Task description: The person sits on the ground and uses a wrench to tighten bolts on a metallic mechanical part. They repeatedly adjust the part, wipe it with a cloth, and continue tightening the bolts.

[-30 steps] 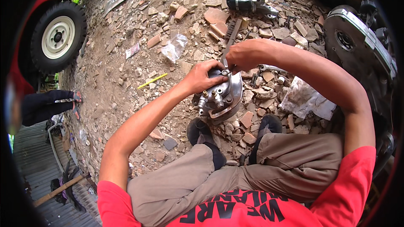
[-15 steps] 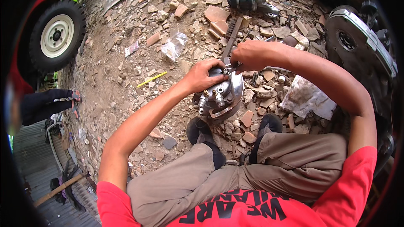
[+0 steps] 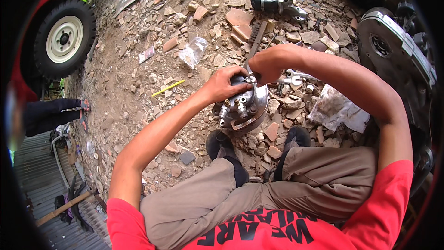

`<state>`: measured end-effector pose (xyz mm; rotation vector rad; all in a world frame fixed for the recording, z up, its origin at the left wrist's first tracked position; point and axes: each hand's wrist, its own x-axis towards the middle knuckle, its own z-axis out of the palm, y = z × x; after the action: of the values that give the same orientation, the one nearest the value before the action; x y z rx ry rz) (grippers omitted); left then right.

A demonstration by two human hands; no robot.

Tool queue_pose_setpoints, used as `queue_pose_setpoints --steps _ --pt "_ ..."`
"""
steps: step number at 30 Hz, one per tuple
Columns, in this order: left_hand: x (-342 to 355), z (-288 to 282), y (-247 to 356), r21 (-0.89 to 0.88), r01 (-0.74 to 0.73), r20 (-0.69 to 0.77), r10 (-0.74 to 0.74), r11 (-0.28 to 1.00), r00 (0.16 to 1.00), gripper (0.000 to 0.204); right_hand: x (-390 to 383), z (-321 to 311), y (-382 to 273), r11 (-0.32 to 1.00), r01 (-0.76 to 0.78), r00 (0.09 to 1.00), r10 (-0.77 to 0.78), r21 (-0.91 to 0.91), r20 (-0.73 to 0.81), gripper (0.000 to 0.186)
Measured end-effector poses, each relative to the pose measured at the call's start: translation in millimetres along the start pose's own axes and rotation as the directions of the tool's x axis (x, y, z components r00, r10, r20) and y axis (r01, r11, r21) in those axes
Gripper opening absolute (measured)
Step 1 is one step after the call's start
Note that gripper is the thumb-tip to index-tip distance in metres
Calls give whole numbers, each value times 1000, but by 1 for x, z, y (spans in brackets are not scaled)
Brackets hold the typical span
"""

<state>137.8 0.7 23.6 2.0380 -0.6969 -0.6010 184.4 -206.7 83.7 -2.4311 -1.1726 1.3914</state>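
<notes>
A silver metal housing [image 3: 243, 110] with brass and steel fittings sits on the rubble between my feet. My left hand [image 3: 224, 84] grips its upper left side, thumb lying near a bolt [image 3: 250, 80]. Just above that bolt, my right hand [image 3: 268, 63] is curled round a small metal tool, mostly hidden by the fingers. A wire brush [image 3: 258, 37] lies beyond my hands. A silver spanner [image 3: 293, 78] shows under my right forearm, partly hidden.
Behind lie a black cylindrical part [image 3: 268, 3] and a plastic bag [image 3: 192, 52]. A large dark metal assembly [image 3: 384, 65] is at right, near dirty white plastic [image 3: 337, 106]. Left are a red vehicle's wheel [image 3: 64, 41], another person's legs [image 3: 55, 113] and corrugated sheeting [image 3: 30, 180].
My right hand rose slightly, showing more of its tool half a second ago, then came down over the bolt again, covering the tool. My left hand stays on the housing.
</notes>
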Motion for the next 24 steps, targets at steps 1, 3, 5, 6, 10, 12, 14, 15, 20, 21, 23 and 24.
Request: queue_pose_setpoints --steps 1,3,5,6,10,12,14,15,20,21,23,24 --pt "2 1 -1 18 -3 8 3 1000 1000 38 8 5 -3 999 -17 1000 16 41 14 33" --pt "1 0 -5 56 0 17 -1 998 1000 35 9 9 -12 989 -71 997 72 127 -4 38" --pt "1 -2 1 70 16 28 -18 997 999 35 -9 2 -14 973 -95 995 97 208 0 41" --pt "-2 -3 1 80 18 18 -19 997 1000 35 -16 -2 -16 965 -96 995 99 246 0 42" --pt "0 1 0 58 1 -11 0 998 1000 36 -30 1 10 990 -21 985 44 139 -166 34" --pt "-1 0 1 38 8 -12 -8 999 1000 38 -28 8 17 998 49 960 -58 -39 -274 30" --pt "-1 0 2 35 14 -14 -14 999 1000 38 -24 13 19 990 50 950 -89 -135 -300 25" --pt "-1 0 3 34 17 -15 -16 999 1000 39 -22 14 17 989 32 949 -76 -145 -307 24" --pt "1 1 1 11 51 -8 -51 999 999 40 -7 13 27 960 102 913 -195 -262 -358 18" --pt "0 1 0 7 43 -11 -43 999 999 40 -5 9 25 941 145 897 -255 -304 -361 17" --pt "-1 0 -1 17 33 -2 -33 999 999 41 -2 2 20 930 173 920 -270 -325 -284 16" --pt "-1 0 -1 22 26 3 -26 999 1000 41 0 1 19 925 168 928 -265 -341 -261 15"
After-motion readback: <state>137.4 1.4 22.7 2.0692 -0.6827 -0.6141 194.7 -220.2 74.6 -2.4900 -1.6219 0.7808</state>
